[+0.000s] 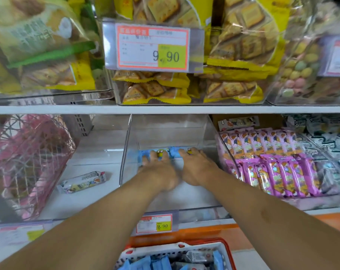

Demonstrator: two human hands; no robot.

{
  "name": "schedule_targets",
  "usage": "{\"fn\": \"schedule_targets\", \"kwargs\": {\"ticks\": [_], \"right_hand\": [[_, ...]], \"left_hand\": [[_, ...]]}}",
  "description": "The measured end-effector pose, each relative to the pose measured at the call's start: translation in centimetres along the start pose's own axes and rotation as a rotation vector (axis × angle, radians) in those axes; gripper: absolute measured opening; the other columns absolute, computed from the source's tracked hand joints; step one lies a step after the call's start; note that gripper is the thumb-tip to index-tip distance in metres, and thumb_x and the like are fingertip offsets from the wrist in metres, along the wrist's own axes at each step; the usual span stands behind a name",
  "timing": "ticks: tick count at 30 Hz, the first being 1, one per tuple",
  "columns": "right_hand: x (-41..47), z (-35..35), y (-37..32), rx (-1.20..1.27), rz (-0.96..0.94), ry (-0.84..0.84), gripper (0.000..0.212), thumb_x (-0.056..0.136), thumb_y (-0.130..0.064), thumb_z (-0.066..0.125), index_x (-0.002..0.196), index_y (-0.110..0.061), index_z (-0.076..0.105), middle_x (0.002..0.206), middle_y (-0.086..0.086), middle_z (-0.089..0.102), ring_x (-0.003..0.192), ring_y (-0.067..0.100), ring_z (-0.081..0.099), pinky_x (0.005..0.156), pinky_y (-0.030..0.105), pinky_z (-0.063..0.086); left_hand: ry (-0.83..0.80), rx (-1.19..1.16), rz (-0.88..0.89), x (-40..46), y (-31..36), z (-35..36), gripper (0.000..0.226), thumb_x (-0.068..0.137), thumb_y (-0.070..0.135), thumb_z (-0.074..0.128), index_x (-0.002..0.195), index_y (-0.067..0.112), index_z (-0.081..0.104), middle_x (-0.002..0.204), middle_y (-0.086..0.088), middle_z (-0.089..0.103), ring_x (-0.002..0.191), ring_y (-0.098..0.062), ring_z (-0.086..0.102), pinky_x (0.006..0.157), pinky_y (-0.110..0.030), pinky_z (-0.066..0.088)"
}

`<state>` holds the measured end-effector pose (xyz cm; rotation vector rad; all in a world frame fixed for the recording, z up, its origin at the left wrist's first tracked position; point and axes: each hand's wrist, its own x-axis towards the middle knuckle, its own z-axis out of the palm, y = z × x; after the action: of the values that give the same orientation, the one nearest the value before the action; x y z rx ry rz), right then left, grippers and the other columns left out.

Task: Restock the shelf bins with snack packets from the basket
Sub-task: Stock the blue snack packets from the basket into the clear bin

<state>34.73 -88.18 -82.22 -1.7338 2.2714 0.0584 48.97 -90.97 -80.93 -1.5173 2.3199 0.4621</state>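
Note:
Both my arms reach into a clear plastic shelf bin (126, 149) on the lower shelf. My left hand (159, 168) lies with straight fingers on blue snack packets (174, 152) with a yellow cartoon figure at the bin's back. My right hand (194, 166) lies beside it, its fingers spread over the right-hand blue packets. Whether either hand grips a packet I cannot tell; the fingers look flat. At the bottom edge stands the red and white basket (226, 250), holding more blue packets (145, 265) and white ones (197, 256).
A loose white packet (83, 182) lies on the shelf left of the bin. A pink wire basket (29, 158) fills the left. Pink packets (278, 168) fill the bin on the right. Yellow cracker bags (155, 90) sit in bins above, behind a price tag (153, 47).

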Motion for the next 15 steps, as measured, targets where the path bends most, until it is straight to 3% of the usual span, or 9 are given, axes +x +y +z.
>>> {"fn": "schedule_targets", "kwargs": {"ticks": [2, 7, 11, 15], "right_hand": [[0.1, 0.6, 0.2, 0.011, -0.003, -0.020, 0.083, 0.095, -0.033, 0.055, 0.165, -0.028, 0.013, 0.168, 0.018, 0.014, 0.155, 0.040, 0.015, 0.124, 0.048, 0.026], [0.7, 1.1, 0.2, 0.048, -0.010, -0.043, 0.091, 0.094, -0.033, 0.054, 0.166, -0.029, -0.001, 0.173, 0.012, -0.011, 0.159, 0.035, -0.012, 0.130, 0.049, 0.008], [0.8, 1.4, -0.1, 0.054, -0.003, -0.012, 0.095, 0.091, -0.033, 0.058, 0.166, -0.030, -0.001, 0.172, 0.013, -0.013, 0.158, 0.035, -0.013, 0.130, 0.048, 0.005], [0.3, 1.1, -0.1, 0.052, -0.031, 0.040, 0.089, 0.093, -0.031, 0.058, 0.164, -0.037, 0.005, 0.170, 0.012, -0.005, 0.155, 0.037, -0.002, 0.127, 0.048, 0.015]], "left_hand": [[-0.003, -0.026, -0.043, 1.4, 0.1, 0.4, 0.086, 0.081, 0.047, 0.029, 0.163, 0.027, 0.013, 0.171, -0.011, -0.007, 0.155, -0.046, -0.007, 0.124, -0.061, 0.008], [0.033, -0.188, -0.082, 1.5, 0.0, -0.3, 0.082, 0.100, 0.044, 0.041, 0.164, 0.028, -0.007, 0.170, -0.006, -0.019, 0.156, -0.036, -0.014, 0.126, -0.051, 0.004], [0.058, -0.215, -0.078, 1.4, 0.0, -0.1, 0.083, 0.098, 0.041, 0.043, 0.164, 0.029, -0.008, 0.170, -0.006, -0.020, 0.156, -0.033, -0.017, 0.125, -0.050, 0.003], [0.094, -0.211, -0.074, 1.5, -0.2, 0.5, 0.080, 0.100, 0.041, 0.042, 0.164, 0.030, -0.006, 0.170, -0.005, -0.020, 0.156, -0.033, -0.017, 0.126, -0.049, 0.004]]}}
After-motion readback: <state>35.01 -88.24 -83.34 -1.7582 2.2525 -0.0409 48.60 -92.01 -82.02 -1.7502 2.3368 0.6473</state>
